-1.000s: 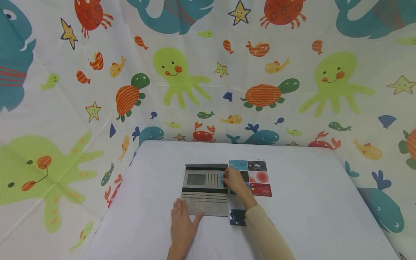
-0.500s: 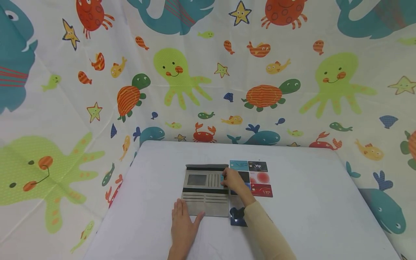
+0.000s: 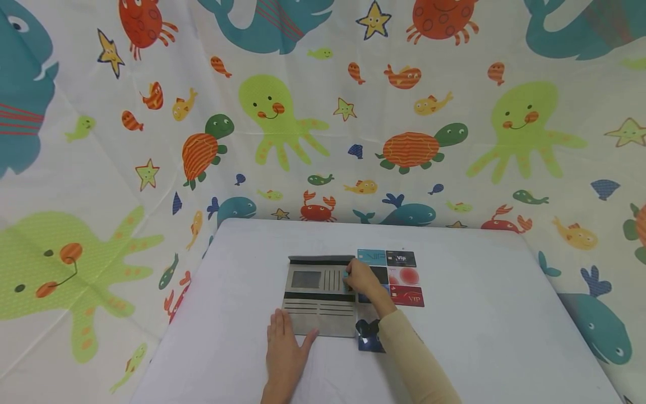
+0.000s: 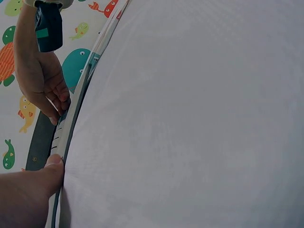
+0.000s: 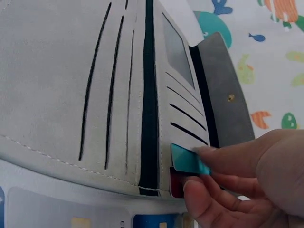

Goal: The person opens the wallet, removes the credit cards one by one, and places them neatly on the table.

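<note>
A grey wallet (image 3: 323, 322) lies unfolded on the white table, its card slots and clear window facing up. My left hand (image 3: 285, 350) rests flat at its lower left edge, fingers straight; the left wrist view shows the thumb (image 4: 54, 164) on the wallet's edge. At the upper right slots, my right hand (image 3: 365, 279) pinches a teal card (image 5: 186, 159) between thumb and fingers. A dark red card (image 5: 176, 182) shows just beside it, partly hidden by the fingers. How deep the teal card sits in the slot cannot be told.
Right of the wallet, several cards lie in rows, including a blue VIP card (image 3: 372, 257), a black one (image 3: 401, 258) and a red one (image 3: 406, 295). A dark blue card (image 3: 370, 341) lies nearer, partly under the right sleeve (image 3: 416, 356). A sea-animal curtain (image 3: 323, 129) stands behind.
My right hand has shifted only slightly at the slots, and less of the teal card shows beside its fingers. The left hand stays in place.
</note>
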Available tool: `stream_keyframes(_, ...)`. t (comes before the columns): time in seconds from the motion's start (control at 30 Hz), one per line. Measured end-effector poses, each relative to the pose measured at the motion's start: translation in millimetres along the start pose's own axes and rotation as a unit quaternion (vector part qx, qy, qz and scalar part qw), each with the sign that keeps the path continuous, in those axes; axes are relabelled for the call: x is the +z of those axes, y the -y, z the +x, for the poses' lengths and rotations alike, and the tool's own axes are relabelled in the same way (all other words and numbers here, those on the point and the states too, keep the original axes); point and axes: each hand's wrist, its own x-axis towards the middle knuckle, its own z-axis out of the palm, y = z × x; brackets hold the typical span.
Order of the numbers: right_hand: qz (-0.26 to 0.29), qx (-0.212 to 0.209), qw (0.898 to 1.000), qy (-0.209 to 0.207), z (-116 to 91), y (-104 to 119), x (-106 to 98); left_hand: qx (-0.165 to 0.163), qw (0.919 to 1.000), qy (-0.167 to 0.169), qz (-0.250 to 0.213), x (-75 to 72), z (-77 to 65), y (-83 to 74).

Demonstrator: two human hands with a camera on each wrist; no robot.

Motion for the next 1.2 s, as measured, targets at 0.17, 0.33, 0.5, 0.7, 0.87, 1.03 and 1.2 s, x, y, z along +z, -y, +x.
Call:
stream_keyframes(0.17, -0.009, -0.002, 1.0, -0.029, 0.7, -2.2, 6.5, 0.005, 1.0, -0.003, 0.006, 0.7, -0.6, 0.0)
stream_keyframes(0.33, -0.015, -0.005, 0.998, -0.053, -1.1, -0.5, 9.0, 0.002, 1.0, 0.002, 0.008, 1.8, 0.2, 1.4)
stream_keyframes(0.5, -0.019, 0.0, 0.998, -0.065, -2.4, 2.3, 9.5, 0.0, 1.0, 0.005, 0.007, 1.5, 0.8, 1.5)
stream_keyframes(0.7, -0.018, 0.006, 0.997, -0.08, -3.2, 3.1, 11.1, 0.001, 1.0, 0.0, 0.007, -0.3, 1.0, -0.4)
stream_keyframes(0.87, -0.012, 0.007, 0.996, -0.093, -4.4, 5.0, 12.1, 0.0, 1.0, -0.002, 0.01, 0.9, 1.9, 0.9)
stream_keyframes(1.03, -0.003, 0.01, 0.995, -0.104, -4.0, 5.7, 13.1, 0.002, 0.9999, -0.009, 0.011, 2.6, 2.3, 2.1)
stream_keyframes(1.2, 0.004, 0.021, 0.995, -0.095, -2.2, 6.6, 11.2, 0.0, 0.9999, -0.001, 0.011, 3.0, 2.2, 2.7)
